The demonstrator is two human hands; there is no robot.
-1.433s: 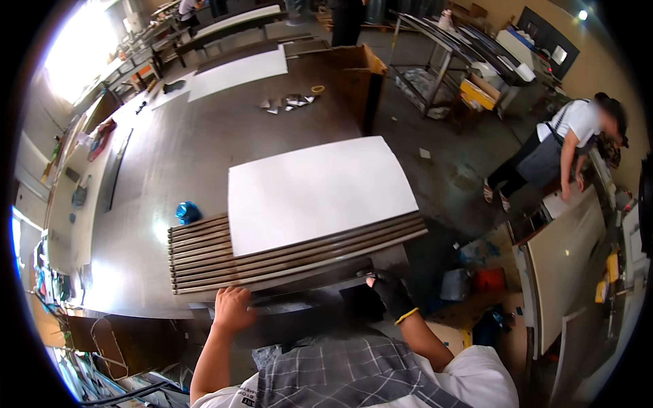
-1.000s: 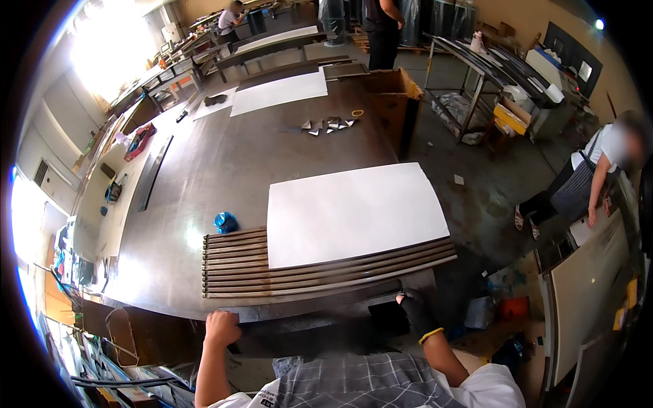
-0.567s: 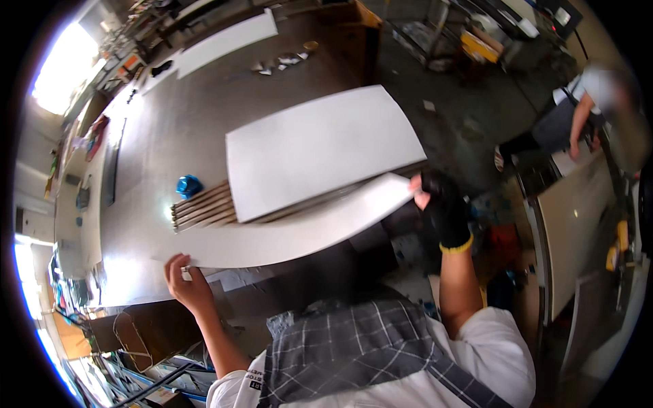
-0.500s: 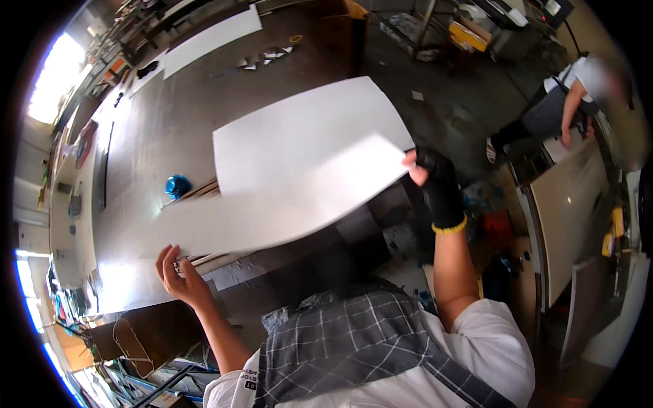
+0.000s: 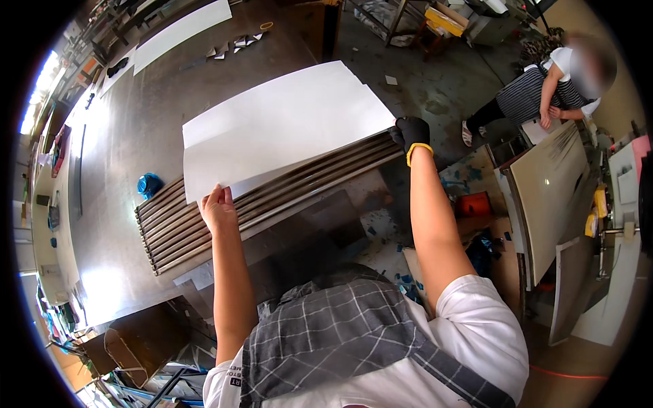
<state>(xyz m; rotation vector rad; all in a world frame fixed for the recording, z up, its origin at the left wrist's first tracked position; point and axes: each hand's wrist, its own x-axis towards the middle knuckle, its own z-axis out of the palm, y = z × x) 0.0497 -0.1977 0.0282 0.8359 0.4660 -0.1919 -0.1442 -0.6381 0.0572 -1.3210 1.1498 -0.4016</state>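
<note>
A large white sheet (image 5: 272,122) reaches over a row of long brown metal tubes (image 5: 197,234), which lie side by side along the near edge of the table. Its near left corner is pinched between the thumb and fingers of my bare left hand (image 5: 219,209). My right hand (image 5: 411,134), in a black glove with a yellow cuff, has closed on the right corner, with its fingertips partly hidden. Stepped edges at the far right suggest another white sheet underneath. The near edge sits slightly above the tubes.
A blue round object (image 5: 149,185) sits left of the tubes on the metal table (image 5: 129,146). Metal scraps (image 5: 238,46) and another white sheet (image 5: 180,34) lie farther back. At the right, a co-worker (image 5: 554,85) bends over a large panel (image 5: 551,180).
The white sheet has swung away from me onto the one behind, uncovering the tubes. My left hand has moved right and forward with its corner; my right hand has shifted slightly forward.
</note>
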